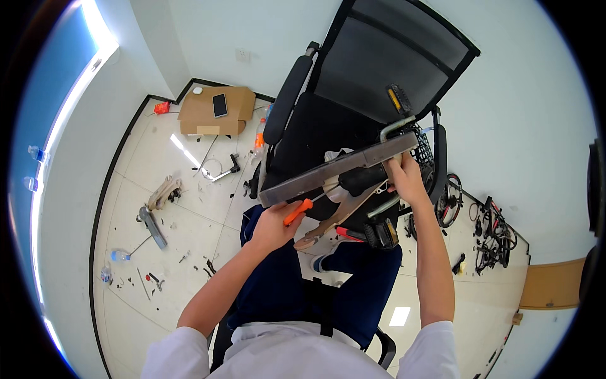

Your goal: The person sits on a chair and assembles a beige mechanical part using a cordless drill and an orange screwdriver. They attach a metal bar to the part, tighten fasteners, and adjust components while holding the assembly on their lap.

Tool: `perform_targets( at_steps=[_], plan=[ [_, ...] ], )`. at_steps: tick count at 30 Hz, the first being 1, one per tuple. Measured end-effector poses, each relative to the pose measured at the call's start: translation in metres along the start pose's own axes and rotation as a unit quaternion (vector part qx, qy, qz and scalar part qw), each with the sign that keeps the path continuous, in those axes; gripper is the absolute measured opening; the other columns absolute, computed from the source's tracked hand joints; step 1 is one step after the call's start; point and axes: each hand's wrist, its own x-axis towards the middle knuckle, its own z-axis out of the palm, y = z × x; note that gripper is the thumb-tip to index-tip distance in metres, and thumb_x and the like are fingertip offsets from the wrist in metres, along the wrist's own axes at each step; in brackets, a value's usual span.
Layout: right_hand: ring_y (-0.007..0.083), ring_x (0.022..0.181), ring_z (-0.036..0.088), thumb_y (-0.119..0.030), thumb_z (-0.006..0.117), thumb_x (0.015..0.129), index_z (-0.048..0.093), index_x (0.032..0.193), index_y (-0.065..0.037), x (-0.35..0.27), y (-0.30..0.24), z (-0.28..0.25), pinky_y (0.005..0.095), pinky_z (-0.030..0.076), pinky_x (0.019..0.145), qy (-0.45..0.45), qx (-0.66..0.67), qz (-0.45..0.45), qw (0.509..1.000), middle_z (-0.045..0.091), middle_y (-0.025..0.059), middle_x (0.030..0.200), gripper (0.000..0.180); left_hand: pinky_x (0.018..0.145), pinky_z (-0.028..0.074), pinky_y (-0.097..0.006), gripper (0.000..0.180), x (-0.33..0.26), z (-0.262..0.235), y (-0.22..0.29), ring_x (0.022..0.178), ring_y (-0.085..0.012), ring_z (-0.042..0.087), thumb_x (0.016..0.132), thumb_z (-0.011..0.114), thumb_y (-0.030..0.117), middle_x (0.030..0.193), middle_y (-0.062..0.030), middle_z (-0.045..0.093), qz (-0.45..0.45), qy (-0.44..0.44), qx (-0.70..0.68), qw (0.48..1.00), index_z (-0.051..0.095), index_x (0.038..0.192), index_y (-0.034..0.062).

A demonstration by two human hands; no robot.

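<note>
My left hand [276, 225] is closed around the orange handle of a screwdriver [298, 212], close to the lower left end of a long grey metal bar [334, 172]. The screwdriver's thin shaft points up and right, under the bar. My right hand [405, 179] grips the bar near its upper right end. Crank arms stick out on both sides there, with one black pedal [398, 99] above and another black pedal [382, 234] below. The bar lies slanted over the seat of a black office chair [328, 123]. A curved beige piece [338, 221] and a red-handled tool [349, 234] are beneath it.
On the floor at left are a cardboard box [189, 120] with a phone [219, 105] on it, an orange-labelled bottle [259, 136], a grey metal part [151, 227], water bottles and scattered small parts. Bicycle parts [495, 237] and a wheel [449, 201] lie at right.
</note>
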Motion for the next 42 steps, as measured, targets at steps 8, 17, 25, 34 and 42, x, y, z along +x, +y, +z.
perform_targets(
  at_steps=[8,17,25,34,42],
  plan=[
    [0.0171,0.055,0.061,-0.039,0.059,0.092,0.054,0.107,0.008,-0.003,-0.002,-0.001,0.0307,0.054,0.045,0.004,0.004,0.008,1.0,0.059,0.009,0.067,0.05,0.064,0.054,-0.036,0.034,0.0,0.001,0.002,0.071,-0.0331,0.067,0.086,0.072,0.02,0.088,-0.0148,0.067,0.01,0.006,-0.002,1.0,0.069,0.118,0.0073],
    [0.0167,0.053,0.06,-0.04,0.059,0.092,0.054,0.106,0.007,-0.003,0.001,0.001,0.0302,0.053,0.045,0.001,0.01,0.003,1.0,0.058,0.0082,0.065,0.049,0.062,0.055,-0.036,0.034,-0.002,0.004,-0.003,0.069,-0.0322,0.067,0.087,0.071,0.021,0.089,-0.0131,0.067,0.017,0.013,0.007,1.0,0.069,0.119,0.009],
    [0.0173,0.052,0.061,-0.04,0.059,0.092,0.054,0.103,0.008,-0.002,0.003,0.0,0.0305,0.053,0.044,0.008,0.001,0.0,1.0,0.059,0.0091,0.066,0.049,0.059,0.055,-0.035,0.034,-0.004,0.009,-0.006,0.066,-0.0296,0.066,0.087,0.071,0.02,0.089,-0.0102,0.066,0.027,0.018,0.015,0.999,0.069,0.12,0.0109],
    [0.0196,0.052,0.062,-0.039,0.059,0.092,0.054,0.102,0.008,-0.005,-0.004,0.0,0.0312,0.053,0.044,0.007,-0.006,-0.01,1.0,0.06,0.0102,0.066,0.048,0.06,0.055,-0.035,0.032,0.007,-0.001,-0.002,0.07,-0.0299,0.068,0.086,0.073,0.019,0.086,-0.0124,0.067,0.081,0.017,0.106,0.991,0.07,0.116,0.0077],
    [0.0226,0.054,0.064,-0.037,0.058,0.091,0.054,0.108,0.008,-0.003,-0.006,0.002,0.0329,0.054,0.046,-0.008,-0.012,-0.005,1.0,0.061,0.013,0.068,0.049,0.069,0.054,-0.033,0.024,0.013,-0.002,0.006,0.073,-0.0297,0.068,0.09,0.07,0.021,0.084,-0.0154,0.07,-0.025,0.0,-0.053,0.998,0.073,0.105,0.0026]
  ],
)
